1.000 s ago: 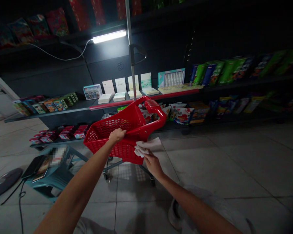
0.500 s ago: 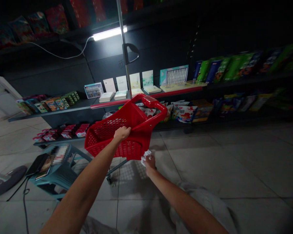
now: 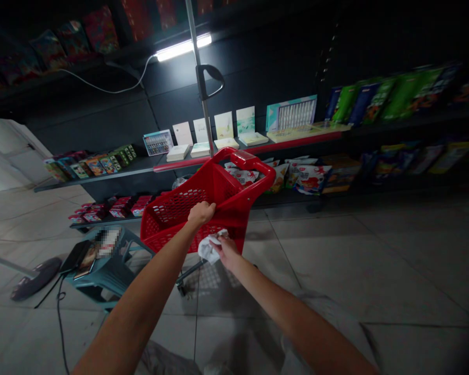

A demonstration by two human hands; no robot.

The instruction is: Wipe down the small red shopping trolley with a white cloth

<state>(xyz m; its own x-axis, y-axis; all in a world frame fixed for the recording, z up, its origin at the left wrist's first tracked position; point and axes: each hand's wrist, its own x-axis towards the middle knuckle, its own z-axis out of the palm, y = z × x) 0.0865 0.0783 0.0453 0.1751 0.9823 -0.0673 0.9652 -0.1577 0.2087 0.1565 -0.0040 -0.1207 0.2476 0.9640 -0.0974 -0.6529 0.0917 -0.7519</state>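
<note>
In front of me stands a red plastic shopping cart with perforated basket walls and a looped handle at its right end. My left hand is closed around the near top rim of the basket. A crumpled white cloth is bunched in my right hand, whose fingers are closed on it. That hand and the cloth are against the lower near side of the basket, below my left hand. The cloth covers part of the basket wall.
Behind the cart, a dark shelf carries books, pen sets and snack bags. A metal pole rises behind the cart. At left a blue-green stool holds a phone-like device; a cable hangs beside it.
My right hand has moved left with the cloth along the cart's near side, away from its lower right corner. My left hand keeps its hold on the rim. The view has shifted slightly.
</note>
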